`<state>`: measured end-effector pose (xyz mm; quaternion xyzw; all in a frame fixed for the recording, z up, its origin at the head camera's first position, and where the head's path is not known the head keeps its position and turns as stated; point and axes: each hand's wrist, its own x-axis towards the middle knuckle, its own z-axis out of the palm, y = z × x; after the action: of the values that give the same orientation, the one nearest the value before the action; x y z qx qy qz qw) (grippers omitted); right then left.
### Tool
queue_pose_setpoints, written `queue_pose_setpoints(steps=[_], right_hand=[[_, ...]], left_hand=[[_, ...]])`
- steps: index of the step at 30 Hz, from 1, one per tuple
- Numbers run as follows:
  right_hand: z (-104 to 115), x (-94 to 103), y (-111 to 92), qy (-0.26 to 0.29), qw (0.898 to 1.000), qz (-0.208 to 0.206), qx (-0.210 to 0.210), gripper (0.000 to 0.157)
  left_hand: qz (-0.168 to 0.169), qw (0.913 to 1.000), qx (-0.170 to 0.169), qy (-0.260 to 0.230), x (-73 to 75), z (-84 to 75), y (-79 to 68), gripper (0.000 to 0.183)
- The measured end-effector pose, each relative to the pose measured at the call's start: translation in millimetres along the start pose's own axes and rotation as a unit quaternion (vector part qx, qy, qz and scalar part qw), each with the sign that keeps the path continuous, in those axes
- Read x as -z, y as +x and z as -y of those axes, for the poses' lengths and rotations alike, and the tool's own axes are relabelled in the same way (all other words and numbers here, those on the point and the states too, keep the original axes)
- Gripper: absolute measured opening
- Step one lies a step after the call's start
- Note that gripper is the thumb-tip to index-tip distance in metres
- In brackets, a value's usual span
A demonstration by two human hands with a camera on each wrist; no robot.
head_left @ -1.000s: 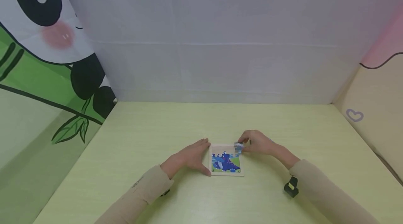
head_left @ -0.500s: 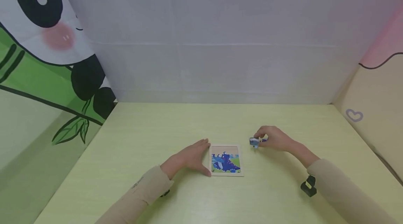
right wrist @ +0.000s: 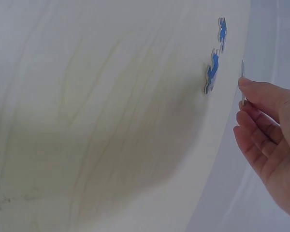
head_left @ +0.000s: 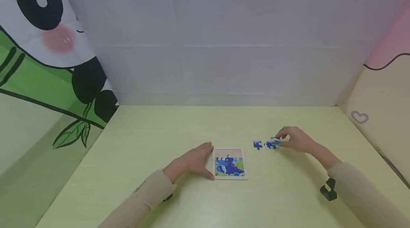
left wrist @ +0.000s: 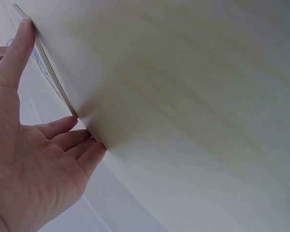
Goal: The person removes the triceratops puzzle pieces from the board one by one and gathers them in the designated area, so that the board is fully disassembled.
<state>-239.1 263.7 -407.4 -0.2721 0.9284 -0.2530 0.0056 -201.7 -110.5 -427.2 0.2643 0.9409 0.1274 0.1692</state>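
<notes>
Frame (head_left: 230, 178) lies flat on the table (head_left: 179, 128) w/ a blue dino pic (head_left: 229, 166) inside. Tan backing (head_left: 229, 152) shows on the far side, so that bit of the pic looks not filled in.

L hand (head_left: 193, 159) is at the frame's left edge: thumb by the near corner, fingertips by the far one. L grip is wide, fingers long & spread, touching the edge but not wrapped round it. Prob. that's to stop the frame sliding.

R hand (head_left: 296, 139) is off to the right, apart from the frame. R grip is narrow: thumb & finger pinch a puzzle pc (head_left: 275, 140). R wrist view shows it thin & edge-on. I guess it's held by the edge b/c it's small & flat, and so the pic isn't all covered up.

Two loose pcs lie on the table: the near pc (head_left: 257, 144) just past the frame's far right corner, the other pc (head_left: 269, 145) just beside it, closer to the R hand. Can't tell if the pinched one touches that one. Both have blue on top. Maybe they're in a row there so they're easy to see & grab, w/o blocking the frame.
</notes>
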Motion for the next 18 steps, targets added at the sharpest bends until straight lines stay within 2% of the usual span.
queue_pose_setpoints(steps=[10, 18], right_hand=[[-21.0, -2.0, -14.4, -0.003, 1.000, -0.017, -0.010, 0.021], [-33.5, -7.8, -16.7, -0.001, 1.000, -0.027, -0.008, 0.017]], left_hand=[[-0.003, 1.0000, 0.000, 0.001, -1.7, 1.0, 0.6, 0.108], [-0.003, 1.0000, -0.003, -0.005, -0.4, 0.5, -0.5, 0.108]])
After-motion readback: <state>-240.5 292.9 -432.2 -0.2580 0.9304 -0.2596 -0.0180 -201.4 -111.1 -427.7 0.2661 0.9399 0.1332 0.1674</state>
